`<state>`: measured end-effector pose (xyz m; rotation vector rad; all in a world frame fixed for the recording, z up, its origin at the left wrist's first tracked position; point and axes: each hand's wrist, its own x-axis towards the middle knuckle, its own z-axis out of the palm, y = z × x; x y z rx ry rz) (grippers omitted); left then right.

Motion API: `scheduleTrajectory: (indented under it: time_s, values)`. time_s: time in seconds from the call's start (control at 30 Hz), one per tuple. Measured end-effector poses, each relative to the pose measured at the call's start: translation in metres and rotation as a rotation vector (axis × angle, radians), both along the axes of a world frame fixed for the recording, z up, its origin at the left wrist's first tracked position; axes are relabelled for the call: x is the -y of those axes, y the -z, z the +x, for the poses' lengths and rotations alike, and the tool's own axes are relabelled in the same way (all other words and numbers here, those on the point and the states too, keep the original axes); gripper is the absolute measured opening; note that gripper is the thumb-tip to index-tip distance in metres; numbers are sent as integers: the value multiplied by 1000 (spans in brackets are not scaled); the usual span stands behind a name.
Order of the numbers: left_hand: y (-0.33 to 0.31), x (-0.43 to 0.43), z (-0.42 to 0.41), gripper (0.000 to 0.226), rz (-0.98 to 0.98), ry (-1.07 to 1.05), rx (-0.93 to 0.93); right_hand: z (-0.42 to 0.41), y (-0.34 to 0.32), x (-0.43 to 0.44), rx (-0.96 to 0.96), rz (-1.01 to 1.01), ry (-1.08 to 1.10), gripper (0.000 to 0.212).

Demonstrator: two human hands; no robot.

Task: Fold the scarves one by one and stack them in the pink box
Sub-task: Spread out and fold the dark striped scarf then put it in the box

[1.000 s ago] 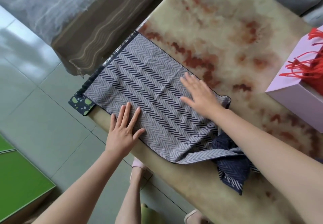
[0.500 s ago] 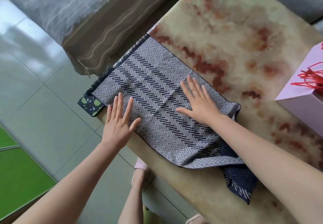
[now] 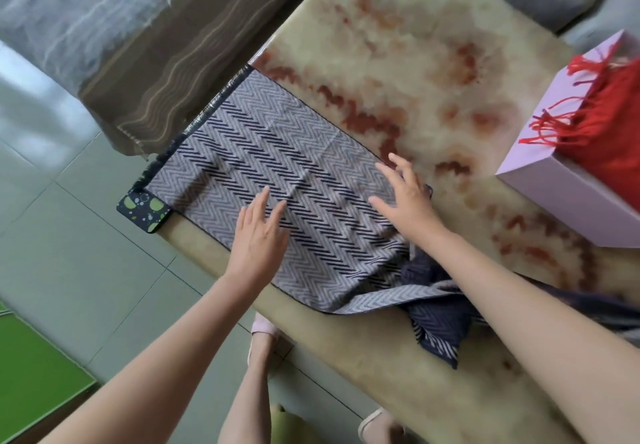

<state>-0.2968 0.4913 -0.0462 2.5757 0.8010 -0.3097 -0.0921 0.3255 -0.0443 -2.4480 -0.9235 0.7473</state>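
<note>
Head view gives me the grey herringbone scarf [image 3: 277,166] spread flat on the counter [image 3: 398,45] to the left of the pink box [image 3: 568,201] — well apart from it — with its near end bunched in a dark heap below the box's near-left corner. Both hands lie on the scarf, fingers straight and gripping nothing: the left hand [image 3: 259,236] on the side far from the box, the right hand [image 3: 405,201] at the edge nearer it. A red scarf [image 3: 609,153] sits in the box, fringe trailing over its left rim.
</note>
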Motion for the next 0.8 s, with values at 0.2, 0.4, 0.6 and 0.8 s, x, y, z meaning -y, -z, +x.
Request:
scheduleTrajectory:
  time_s: [0.2, 0.4, 0.6, 0.8]
  values:
    - [-8, 87, 36, 35, -148, 240, 94, 19, -18, 130, 30, 5, 337, 24]
    - [-23, 171, 77, 38, -279, 389, 98, 0, -26, 237, -56, -212, 372, 25]
    - [-18, 210, 87, 43, -161, 382, -17, -9, -18, 284, 89, -246, 362, 32]
    - [-17, 223, 83, 30, -34, 469, 27, 4, -13, 286, 35, -144, 473, 17]
